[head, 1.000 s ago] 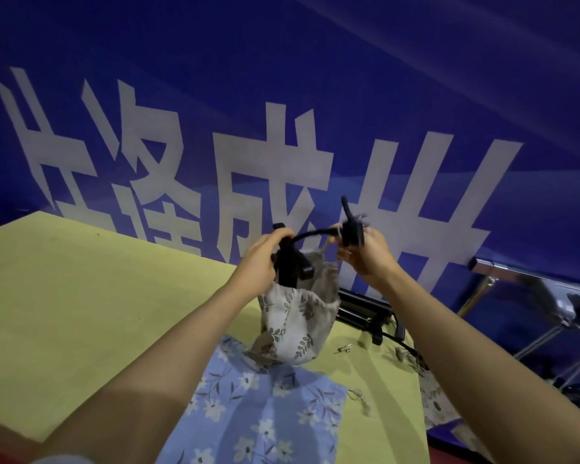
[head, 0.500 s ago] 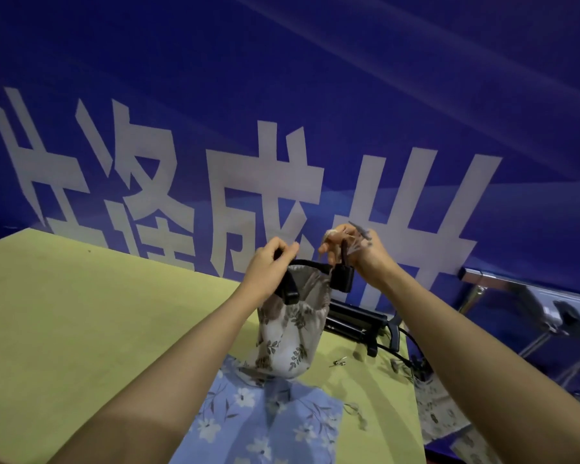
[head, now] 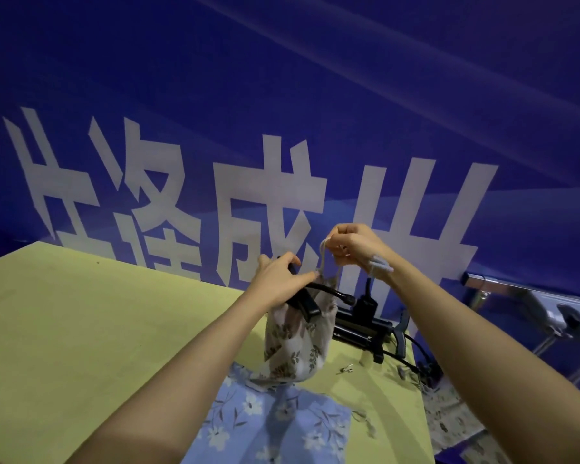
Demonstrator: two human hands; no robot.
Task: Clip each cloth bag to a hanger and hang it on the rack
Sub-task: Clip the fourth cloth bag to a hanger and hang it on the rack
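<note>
From here the bench carries the beige floral bag, upright over a blue one. My left hand grips its black hanger; my right hand pinches the drawstring. Tugging it could pull fabric from the clip.
</note>
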